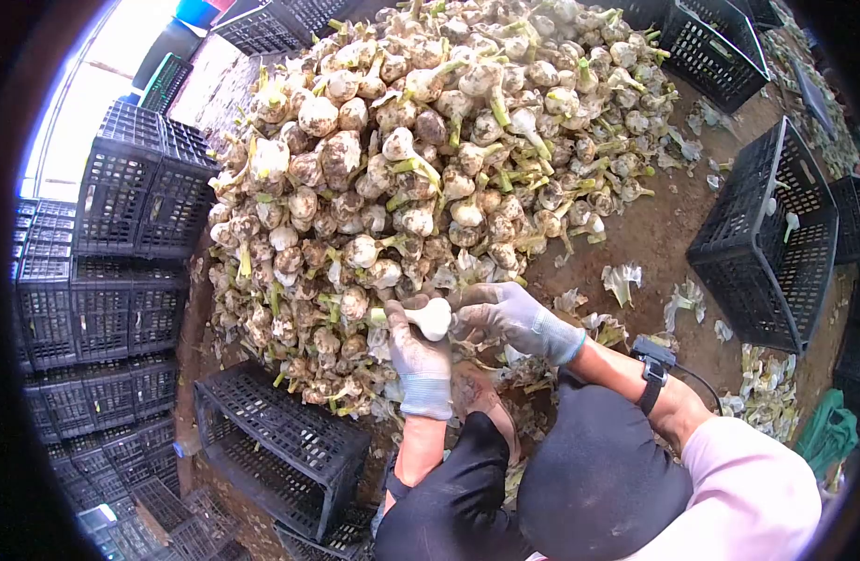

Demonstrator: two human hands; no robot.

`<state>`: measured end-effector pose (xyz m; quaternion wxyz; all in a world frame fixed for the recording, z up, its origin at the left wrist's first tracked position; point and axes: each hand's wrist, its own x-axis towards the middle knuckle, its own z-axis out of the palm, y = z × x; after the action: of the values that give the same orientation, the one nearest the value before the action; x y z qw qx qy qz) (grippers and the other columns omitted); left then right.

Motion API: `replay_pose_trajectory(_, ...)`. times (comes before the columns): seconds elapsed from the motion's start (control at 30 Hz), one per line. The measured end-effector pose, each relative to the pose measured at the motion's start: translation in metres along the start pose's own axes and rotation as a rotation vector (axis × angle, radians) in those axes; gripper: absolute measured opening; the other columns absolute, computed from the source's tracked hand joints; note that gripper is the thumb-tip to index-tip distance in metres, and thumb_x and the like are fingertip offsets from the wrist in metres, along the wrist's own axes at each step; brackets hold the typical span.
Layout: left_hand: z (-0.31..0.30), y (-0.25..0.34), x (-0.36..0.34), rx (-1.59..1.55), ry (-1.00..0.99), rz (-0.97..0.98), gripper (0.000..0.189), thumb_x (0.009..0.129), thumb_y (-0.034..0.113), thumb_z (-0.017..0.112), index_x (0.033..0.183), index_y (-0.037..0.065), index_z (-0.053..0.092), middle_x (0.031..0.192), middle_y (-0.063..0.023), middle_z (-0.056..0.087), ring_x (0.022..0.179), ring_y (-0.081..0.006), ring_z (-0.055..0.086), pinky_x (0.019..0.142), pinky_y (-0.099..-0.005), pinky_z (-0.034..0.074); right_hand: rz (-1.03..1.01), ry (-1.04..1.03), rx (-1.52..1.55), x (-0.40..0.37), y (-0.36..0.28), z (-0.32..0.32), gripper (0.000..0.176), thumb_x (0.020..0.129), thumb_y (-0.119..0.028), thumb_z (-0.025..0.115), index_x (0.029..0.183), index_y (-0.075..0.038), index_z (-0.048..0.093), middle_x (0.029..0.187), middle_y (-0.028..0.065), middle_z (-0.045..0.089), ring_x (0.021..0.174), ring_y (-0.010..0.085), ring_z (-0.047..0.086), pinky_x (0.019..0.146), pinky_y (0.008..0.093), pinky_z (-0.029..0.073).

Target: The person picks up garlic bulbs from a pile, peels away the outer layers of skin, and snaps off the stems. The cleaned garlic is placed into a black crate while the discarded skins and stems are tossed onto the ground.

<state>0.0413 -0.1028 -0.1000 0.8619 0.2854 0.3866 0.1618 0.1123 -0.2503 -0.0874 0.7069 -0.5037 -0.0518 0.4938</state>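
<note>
Here, holding one white garlic bulb (436, 319) in the gloved left hand (418, 353), grip closed round the stem side, likely to leave the round end free for the right hand (522, 323). Bending the right fingers close to that end; cannot tell if pinching anything. Holding it near the big garlic pile (341, 220), perhaps for easy reach.

One left hand (416, 353), one right hand (522, 320), over a hundred bulbs (435, 319), and seemingly more than ten crates (752, 290).
</note>
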Motion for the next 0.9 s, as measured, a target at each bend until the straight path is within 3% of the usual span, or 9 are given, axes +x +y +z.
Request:
replay_pose_trajectory(0.13,0.0,0.0,-0.002,0.025,-0.087,0.035,0.045,0.094,0.045,0.05,0.088,0.002,0.059,0.083,-0.0088,0.062,0.079,-0.0208,0.062,0.068,-0.0352,0.053,-0.093,-0.041,0.156,0.002,0.009,-0.002,0.038,0.09,-0.031,0.061,0.111,0.001,0.059,0.09,0.0038,0.064,0.079,0.0108,0.062,0.068,0.0238,0.049)
replay_pose_trajectory(0.3,0.01,-0.002,-0.005,0.382,-0.027,0.328,0.046,0.092,0.05,0.05,0.084,0.005,0.058,0.079,-0.0077,0.061,0.071,-0.0211,0.06,0.062,-0.0356,0.051,0.031,0.012,-0.01,-0.004,-0.018,0.006,0.035,0.091,-0.028,0.059,0.11,0.001,0.06,0.092,0.0044,0.064,0.078,0.0114,0.062,0.069,0.0242,0.051)
replay_pose_trajectory(0.47,0.007,0.0,-0.002,0.095,0.002,0.105,0.046,0.092,0.051,0.05,0.082,0.007,0.057,0.078,-0.0071,0.061,0.072,-0.0215,0.061,0.063,-0.0355,0.052,0.021,-0.035,0.131,-0.003,0.001,-0.004,0.029,0.089,-0.021,0.062,0.104,0.003,0.061,0.101,0.0088,0.062,0.089,0.0158,0.062,0.073,0.0307,0.055)
replay_pose_trajectory(0.57,0.002,-0.002,-0.001,-0.014,0.001,0.067,0.048,0.093,0.05,0.049,0.082,0.005,0.061,0.08,-0.0072,0.063,0.07,-0.0178,0.061,0.06,-0.032,0.052,-0.209,-0.099,0.093,-0.008,0.002,-0.002,0.024,0.089,-0.019,0.062,0.102,0.002,0.062,0.099,0.0074,0.063,0.086,0.0149,0.062,0.073,0.0312,0.056)
replay_pose_trajectory(0.63,0.007,0.0,-0.007,0.535,-0.044,0.41,0.044,0.093,0.046,0.051,0.086,0.004,0.061,0.079,-0.0067,0.062,0.071,-0.0168,0.06,0.061,-0.0325,0.051,0.002,0.006,0.187,-0.005,-0.001,0.004,0.025,0.083,-0.015,0.064,0.1,0.003,0.062,0.092,0.007,0.065,0.083,0.0141,0.062,0.072,0.0295,0.053)
replay_pose_trajectory(0.73,0.005,-0.006,-0.002,0.797,-0.111,0.69,0.035,0.094,0.038,0.055,0.091,0.003,0.061,0.077,-0.0073,0.061,0.068,-0.0176,0.059,0.061,-0.0308,0.049,-0.165,0.16,-0.247,0.01,0.011,0.01,0.027,0.074,-0.01,0.064,0.097,0.005,0.063,0.084,0.0077,0.066,0.079,0.0135,0.061,0.07,0.0287,0.051)
replay_pose_trajectory(0.8,0.006,-0.003,-0.006,1.1,-0.19,0.879,0.032,0.093,0.036,0.056,0.089,0.004,0.059,0.077,-0.009,0.06,0.067,-0.0209,0.059,0.061,-0.032,0.05,-0.142,0.207,-0.257,0.014,0.018,0.012,0.029,0.071,-0.009,0.063,0.096,0.005,0.063,0.081,0.0085,0.066,0.077,0.0136,0.06,0.068,0.0282,0.05)
replay_pose_trajectory(0.83,0.007,-0.005,-0.006,1.098,-0.193,0.88,0.032,0.093,0.036,0.056,0.089,0.004,0.059,0.077,-0.009,0.06,0.067,-0.0209,0.059,0.061,-0.032,0.05,-0.129,0.251,-0.27,0.015,0.018,0.012,0.031,0.068,-0.007,0.062,0.096,0.006,0.063,0.079,0.0093,0.066,0.076,0.0137,0.06,0.067,0.0278,0.049)
replay_pose_trajectory(0.9,0.012,-0.007,-0.005,0.221,-0.182,0.329,0.036,0.092,0.04,0.056,0.082,0.006,0.059,0.078,-0.0105,0.062,0.07,-0.0242,0.061,0.063,-0.0371,0.052,0.074,0.309,-0.027,0.013,0.025,0.001,0.027,0.069,-0.007,0.061,0.095,0.0,0.067,0.081,0.008,0.067,0.073,0.0146,0.059,0.067,0.0271,0.049)
